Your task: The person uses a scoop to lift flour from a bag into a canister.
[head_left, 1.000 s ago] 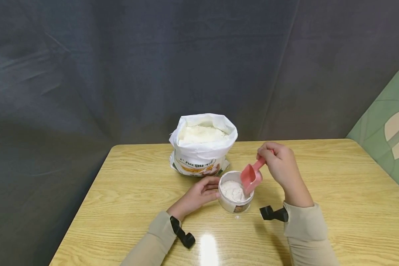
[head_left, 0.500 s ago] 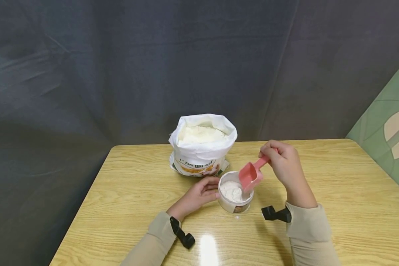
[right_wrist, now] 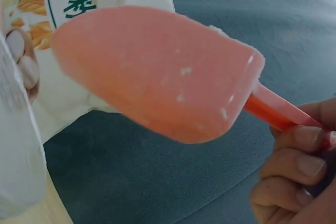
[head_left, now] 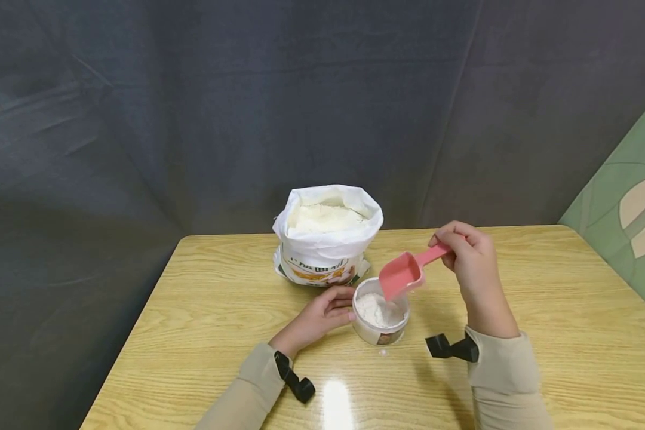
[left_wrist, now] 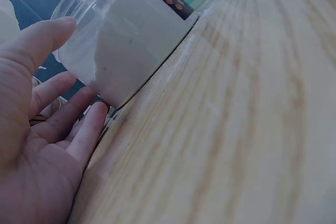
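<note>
My right hand [head_left: 472,263] grips the handle of a pink scoop [head_left: 400,275], tilted over a round clear tub [head_left: 369,332]. White flour [head_left: 375,310] fills part of the tub. In the right wrist view, a few flecks of flour cling to the underside of the scoop [right_wrist: 163,72]. At the tub's left side lies my left hand [head_left: 322,313], its fingertips against the wall. The left wrist view has that hand's thumb near the rim and its loosely extended fingers low by the tub [left_wrist: 128,40].
Just behind the tub stands a white bag [head_left: 322,245], rolled open at the top and filled with flour. A wooden table [head_left: 220,310] carries everything. Dark cloth [head_left: 301,89] hangs behind its far edge. A small spot of flour lies before the tub.
My right hand has moved slightly back and to the right, lifting the scoop away from the tub's right rim and levelling its handle. The left hand and bag have stayed put.
</note>
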A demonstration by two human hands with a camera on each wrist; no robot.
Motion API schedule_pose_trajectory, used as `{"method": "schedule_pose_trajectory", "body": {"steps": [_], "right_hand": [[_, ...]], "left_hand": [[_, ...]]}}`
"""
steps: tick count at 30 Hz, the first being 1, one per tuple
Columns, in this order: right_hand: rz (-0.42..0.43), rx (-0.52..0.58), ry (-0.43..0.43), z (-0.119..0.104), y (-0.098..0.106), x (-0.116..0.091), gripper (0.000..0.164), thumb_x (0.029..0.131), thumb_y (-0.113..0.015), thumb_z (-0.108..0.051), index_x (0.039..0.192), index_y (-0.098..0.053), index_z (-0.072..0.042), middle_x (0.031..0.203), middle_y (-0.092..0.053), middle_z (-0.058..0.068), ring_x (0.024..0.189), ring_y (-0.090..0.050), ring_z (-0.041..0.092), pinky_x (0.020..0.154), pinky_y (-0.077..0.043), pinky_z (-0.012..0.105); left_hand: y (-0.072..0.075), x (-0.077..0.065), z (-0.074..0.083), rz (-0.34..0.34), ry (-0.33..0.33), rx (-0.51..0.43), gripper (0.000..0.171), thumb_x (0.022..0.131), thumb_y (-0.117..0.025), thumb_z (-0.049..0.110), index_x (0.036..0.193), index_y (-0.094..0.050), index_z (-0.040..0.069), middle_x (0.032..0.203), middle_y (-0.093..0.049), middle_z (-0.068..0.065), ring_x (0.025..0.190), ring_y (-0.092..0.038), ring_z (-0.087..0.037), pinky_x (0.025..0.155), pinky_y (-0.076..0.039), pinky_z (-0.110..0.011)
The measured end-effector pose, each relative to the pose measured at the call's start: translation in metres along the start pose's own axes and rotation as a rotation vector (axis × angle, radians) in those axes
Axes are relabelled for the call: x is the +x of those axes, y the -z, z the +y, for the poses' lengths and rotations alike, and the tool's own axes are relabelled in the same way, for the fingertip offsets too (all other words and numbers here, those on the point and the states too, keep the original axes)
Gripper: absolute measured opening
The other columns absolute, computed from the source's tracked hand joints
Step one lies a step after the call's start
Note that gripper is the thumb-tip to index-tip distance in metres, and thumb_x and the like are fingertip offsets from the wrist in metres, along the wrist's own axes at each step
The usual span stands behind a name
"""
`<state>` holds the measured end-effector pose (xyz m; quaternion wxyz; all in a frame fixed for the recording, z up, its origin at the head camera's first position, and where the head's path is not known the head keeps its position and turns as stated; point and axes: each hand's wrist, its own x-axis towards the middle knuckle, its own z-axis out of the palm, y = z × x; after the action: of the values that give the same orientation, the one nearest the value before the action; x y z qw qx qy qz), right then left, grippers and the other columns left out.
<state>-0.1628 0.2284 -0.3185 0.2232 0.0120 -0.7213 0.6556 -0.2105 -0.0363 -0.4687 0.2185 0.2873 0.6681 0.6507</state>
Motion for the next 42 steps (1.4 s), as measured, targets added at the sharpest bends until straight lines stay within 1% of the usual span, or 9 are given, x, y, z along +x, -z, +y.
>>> {"method": "schedule_pose_trajectory", "body": {"steps": [4,7,10,16,21,28,35,38,42], "right_hand": [[0.038,0.156,-0.016,-0.002,-0.001,-0.001,0.038,0.103,-0.049,-0.005,0.071,-0.070,-0.007,0.058,-0.053,0.000,0.047,-0.038,0.011,0.041,-0.029,0.022],[0.070,0.246,-0.012,-0.002,-0.003,-0.001,0.039,0.103,-0.048,-0.002,0.070,-0.069,-0.005,0.053,-0.048,0.001,0.044,-0.036,0.012,0.039,-0.024,0.026],[0.095,0.312,-0.005,-0.003,-0.005,-0.002,0.040,0.103,-0.047,-0.001,0.069,-0.068,-0.003,0.050,-0.046,0.002,0.042,-0.035,0.012,0.038,-0.023,0.026],[0.112,0.397,0.005,-0.004,-0.010,-0.003,0.040,0.105,-0.045,-0.003,0.072,-0.067,-0.001,0.051,-0.045,0.003,0.041,-0.035,0.012,0.037,-0.028,0.022],[0.122,0.497,0.018,-0.003,-0.015,-0.004,0.041,0.105,-0.042,-0.002,0.072,-0.066,0.000,0.052,-0.046,0.003,0.043,-0.032,0.013,0.037,-0.025,0.022],[0.133,0.592,-0.009,-0.004,-0.022,-0.006,0.042,0.106,-0.041,-0.003,0.072,-0.065,0.000,0.054,-0.047,0.003,0.045,-0.034,0.013,0.038,-0.028,0.018],[0.155,0.724,0.001,-0.006,-0.025,-0.004,0.041,0.107,-0.041,-0.003,0.073,-0.064,0.002,0.054,-0.047,0.005,0.046,-0.029,0.014,0.041,-0.023,0.022],[0.193,0.717,-0.002,-0.007,-0.027,-0.002,0.040,0.107,-0.042,-0.004,0.074,-0.064,0.002,0.054,-0.047,0.005,0.046,-0.031,0.014,0.040,-0.025,0.021],[0.239,0.594,0.019,-0.014,-0.030,0.006,0.036,0.106,-0.046,-0.006,0.076,-0.065,0.001,0.056,-0.048,0.005,0.046,-0.035,0.013,0.039,-0.030,0.018]], "left_hand": [[0.000,0.000,-0.001,-0.002,-0.003,-0.004,0.050,0.098,-0.067,0.007,0.144,-0.047,-0.001,0.146,-0.049,-0.016,0.134,-0.051,-0.030,0.111,-0.046,-0.031],[0.001,0.000,-0.001,-0.005,-0.007,-0.007,0.051,0.098,-0.067,0.007,0.144,-0.047,-0.002,0.147,-0.049,-0.017,0.134,-0.051,-0.030,0.111,-0.046,-0.030],[0.000,0.000,-0.001,-0.008,-0.010,-0.007,0.051,0.099,-0.067,0.007,0.144,-0.047,-0.002,0.147,-0.049,-0.017,0.134,-0.051,-0.030,0.111,-0.046,-0.030],[0.001,0.000,-0.001,-0.005,0.001,-0.008,0.051,0.098,-0.067,0.007,0.144,-0.047,-0.001,0.147,-0.049,-0.016,0.134,-0.051,-0.029,0.111,-0.046,-0.029],[0.001,0.000,0.001,-0.006,0.006,-0.019,0.051,0.098,-0.067,0.007,0.145,-0.047,-0.002,0.147,-0.048,-0.018,0.134,-0.051,-0.031,0.111,-0.046,-0.030],[0.001,0.001,0.000,-0.002,0.013,-0.013,0.051,0.099,-0.066,0.007,0.145,-0.046,-0.003,0.147,-0.048,-0.019,0.133,-0.051,-0.032,0.110,-0.046,-0.029],[0.002,0.002,0.002,0.004,0.016,0.004,0.050,0.100,-0.066,0.009,0.145,-0.047,-0.001,0.146,-0.050,-0.018,0.133,-0.052,-0.031,0.109,-0.047,-0.028],[0.002,0.001,0.000,0.006,0.021,0.012,0.050,0.099,-0.066,0.009,0.145,-0.047,-0.001,0.146,-0.050,-0.018,0.133,-0.052,-0.031,0.109,-0.046,-0.028],[0.001,-0.001,-0.001,0.007,0.014,0.020,0.050,0.099,-0.066,0.007,0.144,-0.047,-0.003,0.145,-0.050,-0.019,0.133,-0.052,-0.032,0.109,-0.047,-0.028]]}}
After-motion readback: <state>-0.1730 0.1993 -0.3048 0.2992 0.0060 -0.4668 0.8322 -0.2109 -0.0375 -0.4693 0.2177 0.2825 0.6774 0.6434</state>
